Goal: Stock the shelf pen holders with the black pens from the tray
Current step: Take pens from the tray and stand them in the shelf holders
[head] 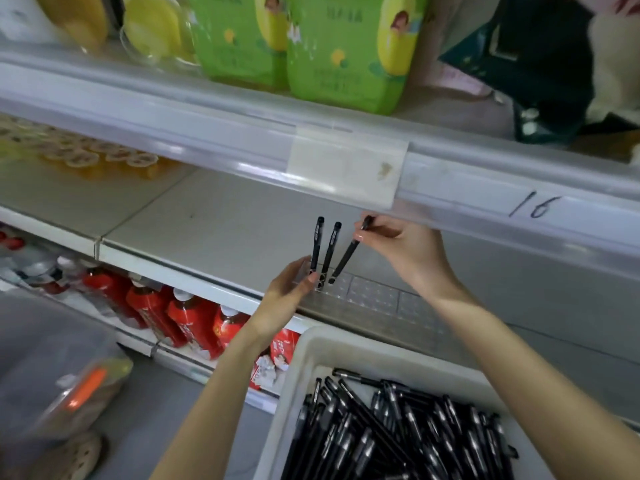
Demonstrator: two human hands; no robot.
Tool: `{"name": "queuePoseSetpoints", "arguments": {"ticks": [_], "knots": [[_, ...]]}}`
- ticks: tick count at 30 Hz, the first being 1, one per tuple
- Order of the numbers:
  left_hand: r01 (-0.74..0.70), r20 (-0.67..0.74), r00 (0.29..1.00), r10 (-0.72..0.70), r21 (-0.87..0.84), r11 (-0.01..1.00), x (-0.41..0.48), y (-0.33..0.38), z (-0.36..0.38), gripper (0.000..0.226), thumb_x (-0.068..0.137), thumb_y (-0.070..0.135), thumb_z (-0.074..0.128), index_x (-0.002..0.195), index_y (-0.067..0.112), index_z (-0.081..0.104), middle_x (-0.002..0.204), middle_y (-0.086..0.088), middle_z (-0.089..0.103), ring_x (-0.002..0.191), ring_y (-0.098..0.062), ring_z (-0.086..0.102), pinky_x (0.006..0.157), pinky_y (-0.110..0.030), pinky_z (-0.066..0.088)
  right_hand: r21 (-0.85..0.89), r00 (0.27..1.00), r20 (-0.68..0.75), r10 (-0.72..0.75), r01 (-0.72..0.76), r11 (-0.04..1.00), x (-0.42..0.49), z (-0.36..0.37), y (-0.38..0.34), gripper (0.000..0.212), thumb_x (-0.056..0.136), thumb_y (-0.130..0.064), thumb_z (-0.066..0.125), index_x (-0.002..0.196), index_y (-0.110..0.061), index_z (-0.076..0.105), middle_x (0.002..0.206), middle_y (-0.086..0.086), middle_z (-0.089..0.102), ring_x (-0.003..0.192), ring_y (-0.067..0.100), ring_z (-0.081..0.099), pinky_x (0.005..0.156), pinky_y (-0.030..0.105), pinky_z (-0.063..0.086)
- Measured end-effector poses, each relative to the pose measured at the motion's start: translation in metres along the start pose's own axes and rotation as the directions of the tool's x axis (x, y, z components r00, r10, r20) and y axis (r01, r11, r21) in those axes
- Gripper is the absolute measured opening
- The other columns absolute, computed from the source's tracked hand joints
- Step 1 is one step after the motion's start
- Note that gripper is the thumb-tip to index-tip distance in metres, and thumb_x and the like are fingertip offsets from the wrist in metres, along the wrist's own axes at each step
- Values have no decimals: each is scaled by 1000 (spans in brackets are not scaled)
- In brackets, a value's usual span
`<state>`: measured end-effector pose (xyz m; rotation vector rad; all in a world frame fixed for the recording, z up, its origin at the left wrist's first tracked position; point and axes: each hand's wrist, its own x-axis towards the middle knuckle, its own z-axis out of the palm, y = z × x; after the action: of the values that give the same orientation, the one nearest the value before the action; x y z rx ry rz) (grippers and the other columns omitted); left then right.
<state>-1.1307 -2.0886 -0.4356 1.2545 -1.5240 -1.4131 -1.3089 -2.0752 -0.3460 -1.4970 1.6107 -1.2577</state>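
Two black pens (317,244) stood in the pen holder (367,292) my left hand (289,296) gripped, my right hand (401,247) pinched a third pen (346,256), and the tray (311,344) lay full.

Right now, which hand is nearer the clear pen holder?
Left. The left hand holds the pen holder at its left end; the right hand is above it, pinching a pen.

Centre frame: right grip (398,247) pinches the upper end of a tilted pen (346,258), whose lower tip is at the clear pen holder (367,292) on the front edge of the shelf (214,220). Two standing pens (317,245) sit in the holder just left of it. Left grip (291,289) holds the holder's left end between thumb and fingers. Lower right: tray (304,358) heaped with loose pens (398,427).
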Motion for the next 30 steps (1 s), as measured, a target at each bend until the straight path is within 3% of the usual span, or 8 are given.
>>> {"name": "queuePoseSetpoints", "arguments": {"ticks": [5,7,10,14,17,19,27,30], "knots": [[-14,17,1000,14,-29,999,2,-4,-1,54,85,46,52,135,32,40,127,19,45,118,1,39,93,-12,33,-121,997,58,49,-42,992,7,8,2,9,77,-19,75,83,-18,69,93,-1,70,92,18,66,97,40,47],[-13,32,999,15,-33,999,2,-4,-2,47,89,41,52,133,33,40,125,21,45,117,1,40,88,-7,34,-177,995,79,57,-42,983,11,9,1,17,78,-26,74,91,-15,70,95,0,71,93,17,66,95,35,47],[-7,36,999,9,-34,999,3,-4,-2,45,90,39,52,132,34,40,123,22,45,116,1,41,89,-10,33,-266,986,144,79,-38,963,15,8,-2,23,81,-34,70,98,-18,68,99,-4,70,94,11,63,79,20,41],[-10,30,1000,11,-46,999,3,-4,-2,50,81,48,52,129,38,40,120,24,46,116,0,42,95,-20,32,-324,980,168,104,-44,945,19,10,-3,31,79,-38,70,101,-16,66,102,-1,68,96,13,62,79,22,41],[-14,34,999,15,-50,999,2,-5,-2,56,82,46,53,135,31,40,125,20,45,117,-1,41,97,-21,32,-360,980,179,82,-12,933,15,13,-8,28,80,-29,72,102,-13,65,100,3,68,95,19,63,92,35,46],[-13,44,999,15,-53,999,2,-5,-3,58,82,47,53,136,30,40,129,18,45,119,-2,41,99,-22,32,-355,976,215,45,35,934,10,14,-11,26,80,-22,73,101,-11,64,93,7,69,90,23,64,92,44,46],[-2,49,999,5,-57,998,3,-5,-4,65,77,51,53,137,30,40,127,19,45,119,-1,40,100,-23,30,-365,978,207,-4,81,927,5,13,-10,22,78,-16,74,94,-2,67,81,14,70,84,29,65,89,49,47],[8,43,999,-5,-53,999,3,-5,-5,61,84,46,55,139,25,41,132,14,46,120,-4,42,99,-23,31,-354,978,206,-39,111,929,5,9,-10,20,78,-14,75,96,-6,68,97,1,68,87,19,66,93,42,47]]}}
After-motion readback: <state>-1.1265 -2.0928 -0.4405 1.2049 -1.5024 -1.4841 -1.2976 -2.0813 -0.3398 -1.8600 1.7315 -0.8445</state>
